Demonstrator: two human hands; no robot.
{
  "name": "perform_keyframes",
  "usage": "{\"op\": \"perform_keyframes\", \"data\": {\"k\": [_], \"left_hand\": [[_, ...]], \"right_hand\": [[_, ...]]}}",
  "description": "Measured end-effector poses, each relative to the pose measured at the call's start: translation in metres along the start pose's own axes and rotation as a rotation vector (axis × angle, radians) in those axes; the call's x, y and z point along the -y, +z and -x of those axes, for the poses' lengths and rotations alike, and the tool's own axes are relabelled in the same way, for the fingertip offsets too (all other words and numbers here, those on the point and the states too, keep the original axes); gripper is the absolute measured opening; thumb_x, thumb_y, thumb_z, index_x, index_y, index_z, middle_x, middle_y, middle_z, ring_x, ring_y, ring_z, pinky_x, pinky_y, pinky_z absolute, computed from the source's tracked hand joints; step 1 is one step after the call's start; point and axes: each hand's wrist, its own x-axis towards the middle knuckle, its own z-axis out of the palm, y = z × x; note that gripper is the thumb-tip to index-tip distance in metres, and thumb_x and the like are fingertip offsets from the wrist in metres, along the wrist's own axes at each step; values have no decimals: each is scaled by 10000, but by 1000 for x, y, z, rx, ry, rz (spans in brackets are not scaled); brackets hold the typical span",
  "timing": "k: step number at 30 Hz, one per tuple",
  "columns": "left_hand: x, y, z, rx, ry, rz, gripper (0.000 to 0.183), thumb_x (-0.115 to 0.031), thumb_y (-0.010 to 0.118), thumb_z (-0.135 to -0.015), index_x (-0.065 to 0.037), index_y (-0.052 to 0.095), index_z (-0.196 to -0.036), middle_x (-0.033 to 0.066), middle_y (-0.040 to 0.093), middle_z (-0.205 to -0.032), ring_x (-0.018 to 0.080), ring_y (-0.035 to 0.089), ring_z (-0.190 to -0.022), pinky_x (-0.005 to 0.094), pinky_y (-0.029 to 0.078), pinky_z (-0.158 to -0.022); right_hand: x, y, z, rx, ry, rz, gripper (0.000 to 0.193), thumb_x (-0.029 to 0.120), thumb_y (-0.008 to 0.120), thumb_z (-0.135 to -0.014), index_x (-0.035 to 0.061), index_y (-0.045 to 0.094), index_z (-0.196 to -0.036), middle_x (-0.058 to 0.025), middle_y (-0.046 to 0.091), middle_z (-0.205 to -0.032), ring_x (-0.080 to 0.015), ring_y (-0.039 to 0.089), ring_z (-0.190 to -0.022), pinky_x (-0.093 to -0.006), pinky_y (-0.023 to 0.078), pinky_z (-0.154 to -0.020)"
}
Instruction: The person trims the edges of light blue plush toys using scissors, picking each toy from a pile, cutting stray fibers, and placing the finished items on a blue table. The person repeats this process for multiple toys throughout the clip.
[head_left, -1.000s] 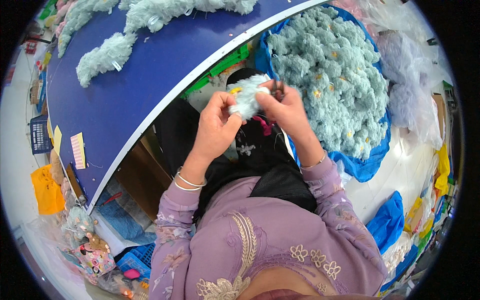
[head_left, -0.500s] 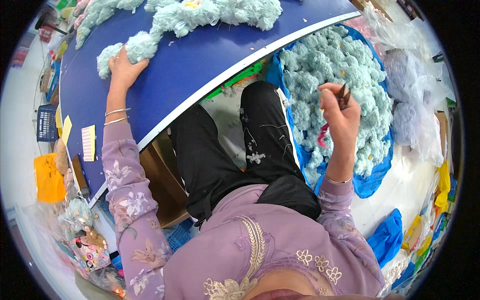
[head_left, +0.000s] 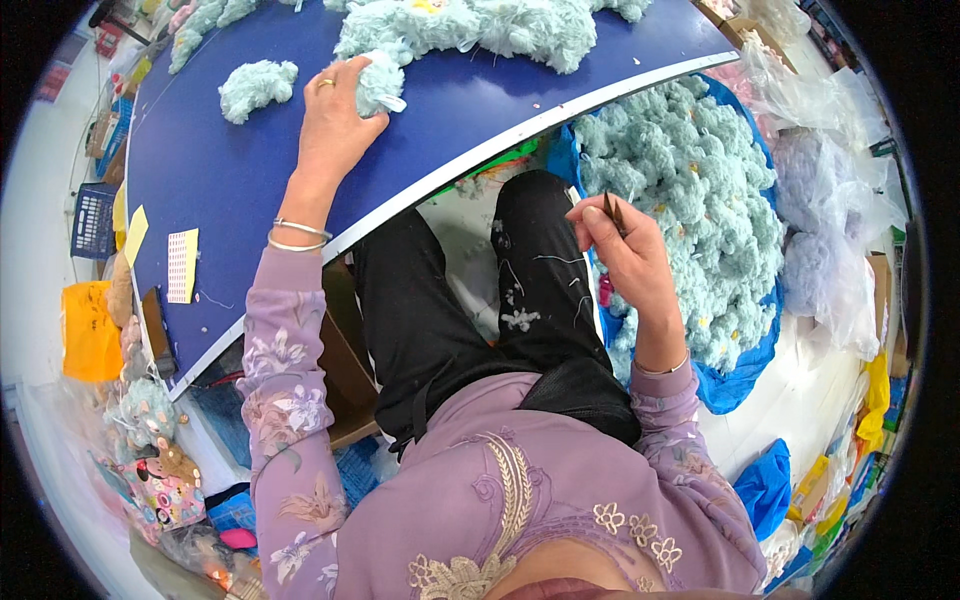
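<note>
Left hand (head_left: 338,125): closed on a plush piece (head_left: 380,80) above the blue table (head_left: 225,190).
Piece's lie: partly covered by fingers; visible length runs away from the person, tagged end nearest.
White tag (head_left: 393,103): any writing too small to read.
Right hand (head_left: 635,255): curled around dark snips (head_left: 616,216), tips pointing away.
Printed sheet (head_left: 183,265): rows of tiny marks, illegible.
Blue sack (head_left: 728,392): heaped with pale blue-green plush pieces (head_left: 690,190).
Blue basket (head_left: 94,222): contents unclear.
</note>
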Motion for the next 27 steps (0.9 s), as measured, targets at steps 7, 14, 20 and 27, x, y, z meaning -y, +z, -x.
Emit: {"op": "perform_keyframes", "data": {"k": [7, 14, 20, 27], "left_hand": [[-35, -23, 14, 16, -245, 266, 579, -187, 703, -717, -56, 504, -1245, 166, 577, -1194, 353, 486, -1191, 417, 409, -993], [-63, -29, 27, 154, -11, 85, 649, -190, 737, -674, -106, 499, -1272, 147, 531, -1270, 365, 440, -1228, 425, 439, -993], [-89, -27, 36, 122, 23, 64, 629, -168, 730, -686, -81, 493, -1263, 149, 547, -1243, 341, 483, -1193, 407, 430, -994], [-105, -36, 35, 114, -93, 456, 650, -149, 726, -712, -82, 456, -1300, 126, 575, -1154, 279, 584, -1075, 375, 501, -907]], "right_hand": [[-11, -9, 3, -71, 120, -133, 244, 228, 474, -1011, 30, 615, -995, 34, 559, -747, -15, 441, -642, -179, 360, -569], [-8, 5, -3, 80, 52, -40, 241, 197, 477, -1007, -4, 608, -983, 6, 558, -732, -56, 493, -670, -213, 402, -598], [-7, 1, 2, 64, 178, -139, 253, 223, 477, -1005, 22, 629, -982, 28, 566, -732, -33, 462, -625, -200, 376, -548], [-8, 1, 3, 66, 138, -150, 251, 237, 482, -1003, 32, 627, -1004, 35, 571, -739, -18, 436, -587, -189, 354, -513]]}}
